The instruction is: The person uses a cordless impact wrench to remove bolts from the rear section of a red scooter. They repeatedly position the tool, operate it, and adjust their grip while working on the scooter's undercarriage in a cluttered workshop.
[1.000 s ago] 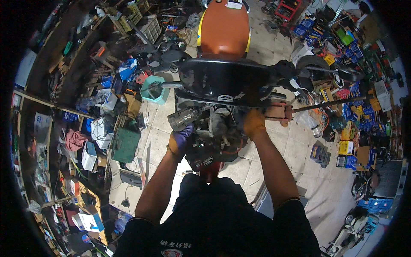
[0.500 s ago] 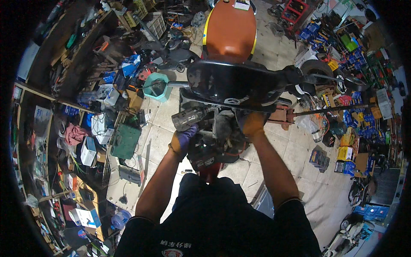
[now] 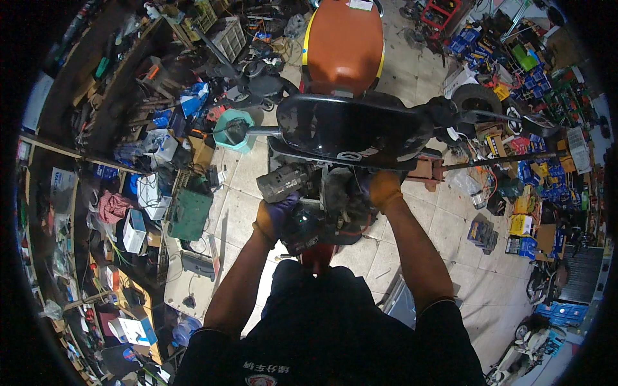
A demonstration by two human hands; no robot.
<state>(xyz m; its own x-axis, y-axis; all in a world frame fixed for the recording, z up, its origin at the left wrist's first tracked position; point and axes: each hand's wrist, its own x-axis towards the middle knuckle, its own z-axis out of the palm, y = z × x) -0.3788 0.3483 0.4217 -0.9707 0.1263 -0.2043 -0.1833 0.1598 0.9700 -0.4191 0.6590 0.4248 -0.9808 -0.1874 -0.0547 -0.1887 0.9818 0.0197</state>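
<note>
My left hand (image 3: pixel 275 215), in a purple and yellow glove, is wrapped round the grip of a dark grey cordless drill (image 3: pixel 283 182). The drill's body lies sideways, its front end pointing right into the open front of a scooter. Just under the scooter's glossy black front cover (image 3: pixel 351 128) is my right hand (image 3: pixel 385 191), in a yellow-brown glove. Its fingers reach in among dark parts below the cover and are hidden. Between both hands sits a dark grey mechanical part (image 3: pixel 336 190). The drill's tip cannot be seen.
Behind the cover is the scooter's orange-brown seat (image 3: pixel 344 48). A teal bucket (image 3: pixel 234 130) stands to the left, and a red jack (image 3: pixel 426 172) with a long handle to the right. Cluttered shelves line the left; boxes and a tyre (image 3: pixel 476 101) are at the right.
The view has shifted slightly. The drill's body has tilted a little, and my right hand has moved slightly right. Both hands stay at the scooter's front.
</note>
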